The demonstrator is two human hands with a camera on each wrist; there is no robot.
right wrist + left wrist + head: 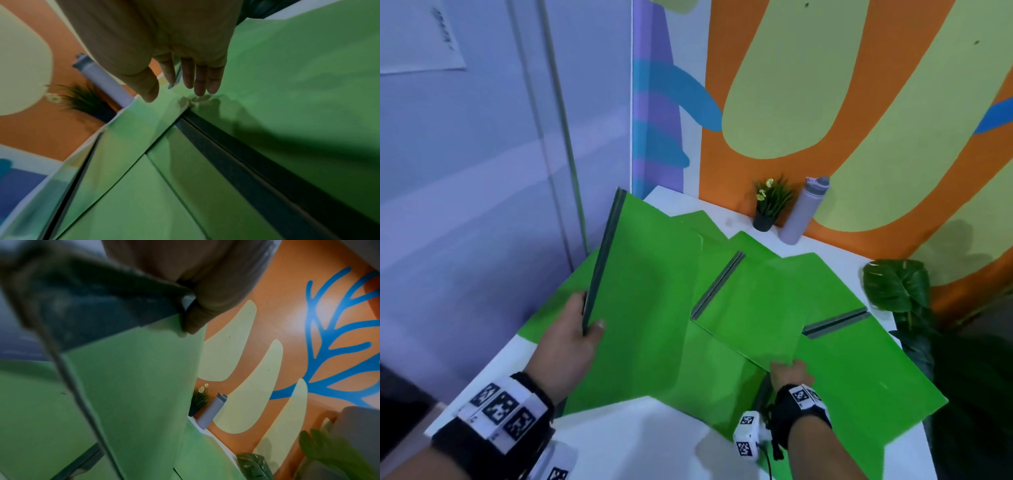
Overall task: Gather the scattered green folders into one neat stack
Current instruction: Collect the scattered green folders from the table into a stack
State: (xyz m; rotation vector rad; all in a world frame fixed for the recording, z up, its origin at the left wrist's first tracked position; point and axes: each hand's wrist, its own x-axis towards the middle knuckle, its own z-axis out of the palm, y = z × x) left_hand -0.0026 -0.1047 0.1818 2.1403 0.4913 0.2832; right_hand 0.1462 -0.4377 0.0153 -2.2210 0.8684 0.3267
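Observation:
Several green folders with dark spines lie fanned over the white table [654, 442]. My left hand [589, 320] grips the leftmost folder [650, 291] by its spine, thumb on top, and the folder is tilted up off the others; the left wrist view shows the thumb [195, 318] pinching that folder [133, 386]. My right hand [791, 369] reaches with straight fingers to the near corner of the middle folder [753, 308]. In the right wrist view its fingertips [199, 87] touch the green sheet [287, 81] beside a dark spine [236, 154]. Another folder [859, 373] lies to the right.
A small potted plant [768, 205] and a lilac bottle [803, 212] stand at the table's back edge against the painted wall. A large leafy plant [900, 287] stands off the right edge. A pale wall [482, 171] closes the left side.

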